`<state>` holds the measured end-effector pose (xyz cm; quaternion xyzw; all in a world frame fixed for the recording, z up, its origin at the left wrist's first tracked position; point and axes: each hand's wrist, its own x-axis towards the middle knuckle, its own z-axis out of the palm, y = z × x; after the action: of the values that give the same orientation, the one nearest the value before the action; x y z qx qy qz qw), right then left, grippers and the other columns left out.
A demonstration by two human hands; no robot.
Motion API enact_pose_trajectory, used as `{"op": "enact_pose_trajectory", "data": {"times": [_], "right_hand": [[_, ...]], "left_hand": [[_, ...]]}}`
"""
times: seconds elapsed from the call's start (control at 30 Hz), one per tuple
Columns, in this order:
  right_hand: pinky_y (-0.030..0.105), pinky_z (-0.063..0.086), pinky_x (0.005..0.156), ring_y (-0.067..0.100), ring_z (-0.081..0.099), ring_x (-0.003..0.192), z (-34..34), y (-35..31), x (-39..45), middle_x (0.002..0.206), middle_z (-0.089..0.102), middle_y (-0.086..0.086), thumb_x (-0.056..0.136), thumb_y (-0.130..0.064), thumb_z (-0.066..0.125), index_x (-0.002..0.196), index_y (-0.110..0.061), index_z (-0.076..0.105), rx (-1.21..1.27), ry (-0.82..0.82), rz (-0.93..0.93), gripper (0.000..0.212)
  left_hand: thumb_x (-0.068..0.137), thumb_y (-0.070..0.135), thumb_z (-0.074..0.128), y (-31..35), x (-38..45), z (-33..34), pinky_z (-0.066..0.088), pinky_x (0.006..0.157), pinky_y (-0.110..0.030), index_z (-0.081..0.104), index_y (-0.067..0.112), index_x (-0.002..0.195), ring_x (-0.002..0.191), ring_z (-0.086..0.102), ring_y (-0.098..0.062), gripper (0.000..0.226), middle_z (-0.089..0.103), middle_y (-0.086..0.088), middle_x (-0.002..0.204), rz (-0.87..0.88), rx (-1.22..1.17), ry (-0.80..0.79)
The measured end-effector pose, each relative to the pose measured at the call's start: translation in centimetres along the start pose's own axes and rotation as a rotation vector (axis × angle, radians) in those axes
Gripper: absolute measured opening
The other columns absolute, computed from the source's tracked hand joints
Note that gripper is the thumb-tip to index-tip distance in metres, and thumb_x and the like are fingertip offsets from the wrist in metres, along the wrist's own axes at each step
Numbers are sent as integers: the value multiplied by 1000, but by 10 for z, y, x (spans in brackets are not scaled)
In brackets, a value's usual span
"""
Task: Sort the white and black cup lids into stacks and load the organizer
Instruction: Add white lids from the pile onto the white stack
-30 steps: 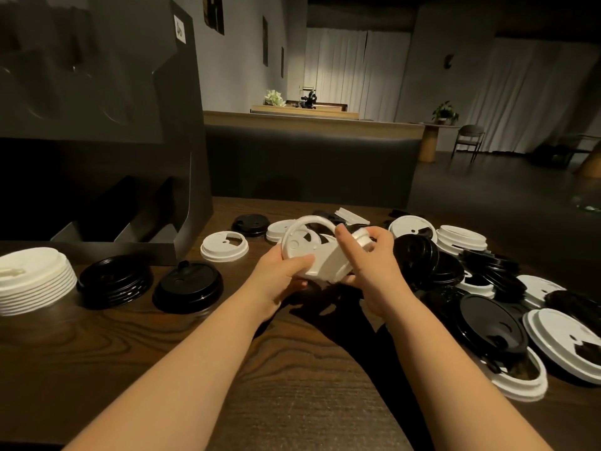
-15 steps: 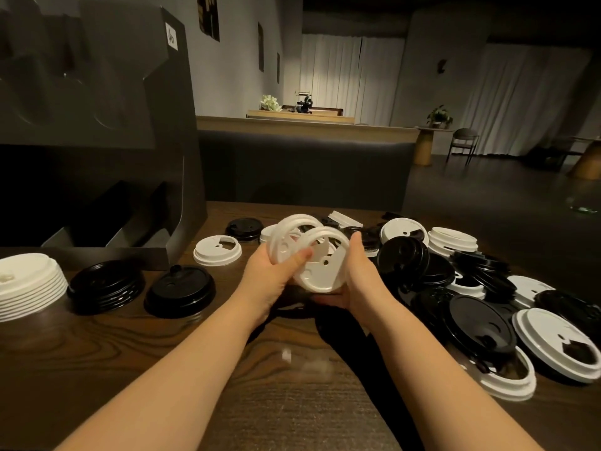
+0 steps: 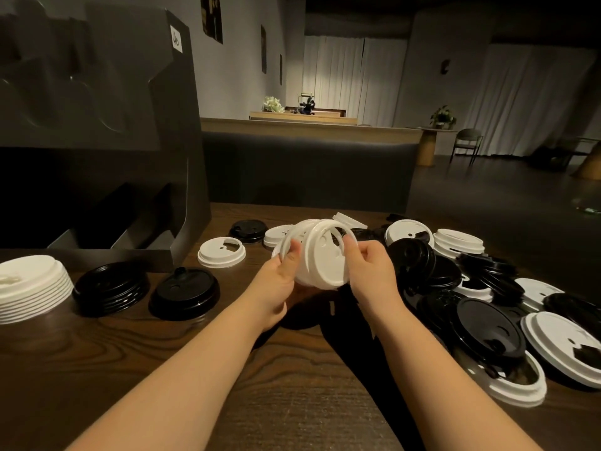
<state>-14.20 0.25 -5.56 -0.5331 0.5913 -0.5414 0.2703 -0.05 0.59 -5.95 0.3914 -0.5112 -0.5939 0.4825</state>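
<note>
Above the middle of the wooden table (image 3: 227, 369), both my hands hold white lids (image 3: 320, 255) on edge, facing me. My left hand (image 3: 281, 275) grips the rear lid by its left rim, thumb in front. My right hand (image 3: 367, 266) pinches the right rim of the front lid. A stack of white lids (image 3: 31, 288) sits at the far left, with two stacks of black lids (image 3: 110, 286) (image 3: 185, 296) beside it. The dark organizer (image 3: 97, 141) stands at the back left, its lower slots showing nothing inside.
A loose heap of mixed black and white lids (image 3: 471, 288) covers the right side of the table. A single white lid (image 3: 221, 252) and a black lid (image 3: 247, 230) lie near the organizer's base. A dark bench back (image 3: 305, 170) runs behind the table.
The lids have turned more upright in my hands and the front one has slid over the rear one. My right hand has shifted from under the lids to their right rim.
</note>
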Motion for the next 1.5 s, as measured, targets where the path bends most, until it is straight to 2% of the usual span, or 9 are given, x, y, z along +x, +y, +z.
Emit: {"op": "enact_pose_trajectory", "data": {"times": [0.2, 0.37, 0.53, 0.77, 0.87, 1.03, 1.2, 1.3, 1.5], "right_hand": [[20, 42, 57, 10, 55, 71, 0, -6, -13, 78, 56, -2, 96, -39, 45, 91, -10, 53, -36, 100, -70, 31], [38, 46, 63, 20, 55, 70, -1, -9, -17, 70, 49, -5, 99, -33, 41, 92, -15, 43, -421, 143, -151, 19], [38, 48, 63, 20, 56, 67, 0, -7, -16, 69, 48, -5, 99, -35, 42, 94, -14, 46, -571, 124, -259, 22], [16, 44, 63, 6, 59, 86, 0, -11, -16, 93, 60, -9, 93, -38, 55, 101, -23, 53, 35, -56, -59, 18], [17, 47, 63, 6, 60, 85, -1, -12, -10, 95, 62, -6, 92, -38, 56, 105, -22, 57, 112, -82, 31, 21], [11, 46, 65, 5, 58, 95, 5, -7, -11, 112, 61, -4, 97, -32, 49, 121, -19, 56, 174, -173, 46, 28], [27, 17, 112, 17, 18, 141, 22, 9, -9, 153, 28, -8, 99, -23, 43, 148, -23, 28, -676, -276, -508, 51], [42, 3, 117, 27, -5, 146, 37, 14, -10, 160, 3, -7, 100, -26, 40, 152, -28, 11, -898, -450, -472, 59], [36, 25, 111, 24, 23, 135, 29, 20, 2, 145, 32, 5, 90, -48, 55, 114, -11, 56, -878, -347, -378, 44]], "left_hand": [[62, 69, 35, 2, -2, 1, 38, 108, -48, 55, 32, 102, 114, 57, -27, 58, 65, -6, 108, -44, -43, 32], [46, 91, 43, -5, -1, 0, 40, 105, -51, 59, 32, 109, 115, 57, -30, 88, 64, -8, 118, -84, 138, -85], [74, 39, 70, -4, 0, -1, 47, 99, -50, 67, 22, 103, 106, 64, -26, 34, 70, -10, 106, -148, 73, -118], [89, 19, 56, 4, 1, -8, 58, 75, -43, 62, 13, 106, 86, 70, -27, 20, 72, -13, 95, -219, -270, -89], [92, 23, 56, 5, 2, -8, 60, 62, -37, 58, 15, 109, 83, 70, -23, 19, 69, -11, 99, -172, -181, -33], [93, 26, 55, 0, 13, -12, 57, 72, -39, 54, 17, 123, 102, 64, -25, 31, 64, -7, 112, -30, -105, 197], [97, 26, 51, 4, 25, -30, 52, 80, -41, 44, 19, 131, 110, 56, -25, 36, 57, -6, 122, 16, -544, 441], [98, 39, 45, -4, 32, -34, 45, 95, -43, 36, 19, 143, 119, 52, -26, 50, 53, -7, 132, -12, -473, 504], [96, 53, 40, -11, 40, -34, 34, 110, -49, 29, 18, 147, 128, 44, -27, 63, 47, -6, 141, -69, -193, 514]]}}
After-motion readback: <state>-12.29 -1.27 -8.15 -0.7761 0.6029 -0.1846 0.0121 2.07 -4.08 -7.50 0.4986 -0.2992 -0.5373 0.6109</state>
